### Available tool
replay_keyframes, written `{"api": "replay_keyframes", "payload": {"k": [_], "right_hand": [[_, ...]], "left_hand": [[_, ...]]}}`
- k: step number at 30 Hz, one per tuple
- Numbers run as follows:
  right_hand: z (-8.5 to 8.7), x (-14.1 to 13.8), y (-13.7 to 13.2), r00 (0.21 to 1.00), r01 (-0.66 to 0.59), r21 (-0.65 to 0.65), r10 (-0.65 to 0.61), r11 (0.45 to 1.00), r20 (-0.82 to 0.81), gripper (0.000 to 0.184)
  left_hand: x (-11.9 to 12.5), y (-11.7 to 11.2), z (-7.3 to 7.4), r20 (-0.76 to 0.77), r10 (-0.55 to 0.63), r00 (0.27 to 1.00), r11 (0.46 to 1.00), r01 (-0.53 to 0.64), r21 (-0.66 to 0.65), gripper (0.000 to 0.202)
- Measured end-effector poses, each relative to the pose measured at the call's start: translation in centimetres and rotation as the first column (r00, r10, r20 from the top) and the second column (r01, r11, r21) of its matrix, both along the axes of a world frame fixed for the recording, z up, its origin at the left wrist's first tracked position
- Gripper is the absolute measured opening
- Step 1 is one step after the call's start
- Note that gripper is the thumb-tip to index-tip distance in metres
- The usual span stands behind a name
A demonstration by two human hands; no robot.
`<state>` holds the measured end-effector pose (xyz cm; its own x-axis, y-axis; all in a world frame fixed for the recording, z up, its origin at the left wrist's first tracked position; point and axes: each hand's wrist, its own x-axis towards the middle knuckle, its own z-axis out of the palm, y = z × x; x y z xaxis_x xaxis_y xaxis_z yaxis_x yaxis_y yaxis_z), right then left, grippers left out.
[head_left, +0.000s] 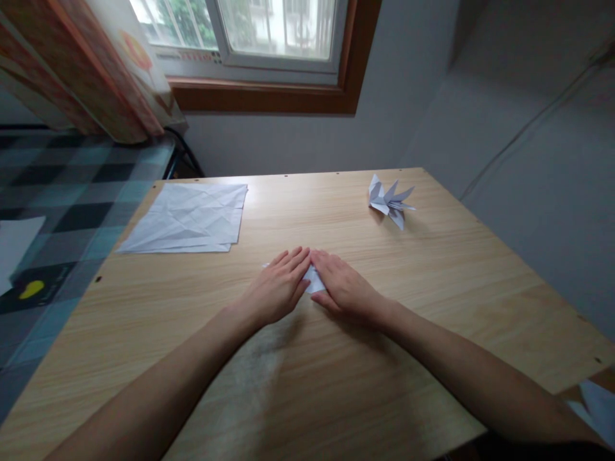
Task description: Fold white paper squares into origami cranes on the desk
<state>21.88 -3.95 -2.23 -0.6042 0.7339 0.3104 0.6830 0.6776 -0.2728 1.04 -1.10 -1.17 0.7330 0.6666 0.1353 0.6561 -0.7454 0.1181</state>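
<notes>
White paper (314, 280) lies on the counter (456, 269) partly beneath the left hand (281, 285) and right hand (346, 287), both flat, fingers extended, gripping nothing, apparently pressing it flat, which calls next for even pressure.

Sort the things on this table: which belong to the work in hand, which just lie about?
In hand:
small white paper piece under the left fingers and right fingers

Apparently lying about:
creased, layered white paper sheets
spiky white folded paper figure
</notes>
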Motion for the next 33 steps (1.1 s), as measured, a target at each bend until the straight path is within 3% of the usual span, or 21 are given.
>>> {"api": "replay_keyframes", "payload": {"k": [5, 13, 18, 23, 27, 30, 33], "right_hand": [[0.4, -0.2, -0.3, 0.98, 0.048, -0.076, -0.032, 0.996, 0.196, 0.081], [0.7, 0.5, -0.3, 0.973, 0.071, -0.084, -0.05, 0.994, 0.227, 0.08], [0.0, 1.5, 0.1, 0.994, 0.005, -0.047, 0.0, 0.999, 0.105, 0.074], [-0.1, 1.9, 0.3, 0.998, -0.056, 0.066, 0.058, 0.996, -0.031, 0.053], [0.1, 1.7, 0.2, 0.992, -0.043, 0.138, 0.059, 0.99, -0.115, 0.031], [0.2, 1.7, 0.1, 0.992, -0.006, 0.163, 0.026, 0.987, -0.123, 0.03], [0.2, 1.6, -0.1, 0.994, 0.005, 0.162, 0.013, 0.987, -0.111, 0.024]], "left_hand": [[0.1, -0.3, 0.1, -0.102, 0.068, 0.992, 0.998, -0.069, 0.003, 0.067], [-0.1, -0.3, 0.5, -0.129, 0.089, 0.988, 0.995, -0.093, -0.025, 0.082], [-0.6, -0.2, 0.7, -0.03, 0.004, 1.0, 1.0, -0.004, -0.01, 0.075], [-0.8, -0.1, 1.2, 0.133, -0.128, 0.983, 0.991, 0.122, 0.051, 0.044], [-0.7, -0.2, 1.4, 0.171, -0.116, 0.978, 0.99, 0.101, 0.093, 0.038], [-0.6, -0.2, 1.4, 0.186, -0.109, 0.976, 0.992, 0.096, 0.079, 0.042], [-0.6, -0.1, 1.2, 0.264, -0.081, 0.961, 0.996, 0.07, 0.05, 0.032]]}}
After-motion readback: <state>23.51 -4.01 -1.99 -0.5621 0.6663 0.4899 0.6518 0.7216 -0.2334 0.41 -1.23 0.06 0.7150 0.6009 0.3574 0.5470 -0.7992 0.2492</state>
